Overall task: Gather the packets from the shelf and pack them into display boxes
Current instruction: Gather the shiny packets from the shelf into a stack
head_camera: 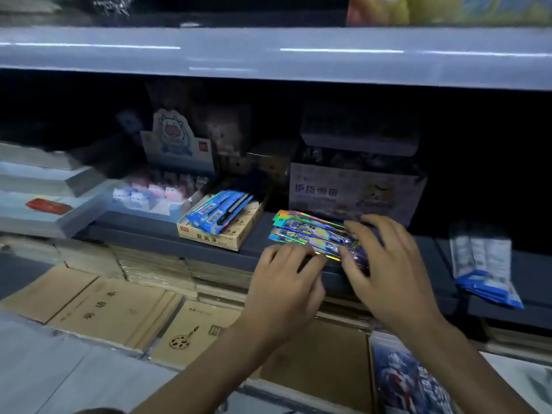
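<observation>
We count two hands, left hand [283, 282] and right hand [385, 264]; at least three holographic packets [304, 231]; one tan display box [209, 234]; one grey carton [355, 189].

The packets [310, 231] are flashing rainbow holographic foil, glossy and smooth. The shelf [167, 237] under them is showing a dark, matt, even coat, while the upper shelf [268, 52] far above is gleaming pale and glossy, throwing back streaks of light. To the left, the box [222, 239] is looking like tan matt card, and the blue packets [213, 212] in it are shining like slick plastic film with a foil edge. The pale box [355, 189] farther back is showing printed card. At the right, the pale packets [481, 258] are looking like thin glossy plastic. Near left, the notebooks [113, 309] are showing brown matt kraft paper.
</observation>
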### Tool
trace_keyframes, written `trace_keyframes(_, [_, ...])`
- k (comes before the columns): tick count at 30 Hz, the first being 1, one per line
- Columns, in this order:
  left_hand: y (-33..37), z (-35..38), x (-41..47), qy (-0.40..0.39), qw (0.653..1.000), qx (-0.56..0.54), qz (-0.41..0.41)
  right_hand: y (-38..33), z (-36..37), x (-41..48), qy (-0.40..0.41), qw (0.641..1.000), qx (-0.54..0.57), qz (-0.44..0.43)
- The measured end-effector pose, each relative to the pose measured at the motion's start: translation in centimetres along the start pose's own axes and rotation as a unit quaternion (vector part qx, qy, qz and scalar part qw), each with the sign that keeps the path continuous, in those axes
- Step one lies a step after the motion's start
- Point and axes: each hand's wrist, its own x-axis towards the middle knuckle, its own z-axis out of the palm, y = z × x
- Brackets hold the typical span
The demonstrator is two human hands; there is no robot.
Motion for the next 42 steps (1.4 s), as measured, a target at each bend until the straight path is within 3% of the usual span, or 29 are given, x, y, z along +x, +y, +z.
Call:
trace_keyframes(8, [-3.0,1.1,1.2,0.064,0.998,0.018,0.015,1.4,1.3,0.3,-0.069,0.997,-0.003,0.043])
trace_keyframes(14, [-3.1,2.2,0.9,0.049,0.999,0.015,-0.004,1.6,2.0,0.8,-0.144,0.987,0.009,0.073])
trace_keyframes(22, [-3.5,-0.4,2.1,0.097,0.994,0.042,0.000,1.8,1.8,0.9,-0.140,0.986,0.036,0.084])
trace_keyframes(25, [-5.2,-2.5,3.5,0.126,0.985,0.099,-0.068,1.5,1.4,0.7,-0.161,0.982,0.040,0.087])
trace_keyframes(28, [-7.5,-3.8,4.8,0.078,0.961,0.153,-0.218,1.0,1.0,0.7,-0.162,0.982,0.033,0.093])
trace_keyframes(32, [-8.8,-4.6,6.2,-0.071,0.916,0.195,-0.343,0.7,0.9,0.7,-0.157,0.981,0.037,0.104])
trace_keyframes(36, [-9.0,-4.4,6.9,-0.144,0.895,0.212,-0.366,0.6,0.6,0.8,-0.169,0.978,0.037,0.112])
trace_keyframes(42, [-9.6,-4.3,7.8,-0.167,0.891,0.185,-0.379,0.7,0.9,1.0,-0.172,0.980,0.008,0.104])
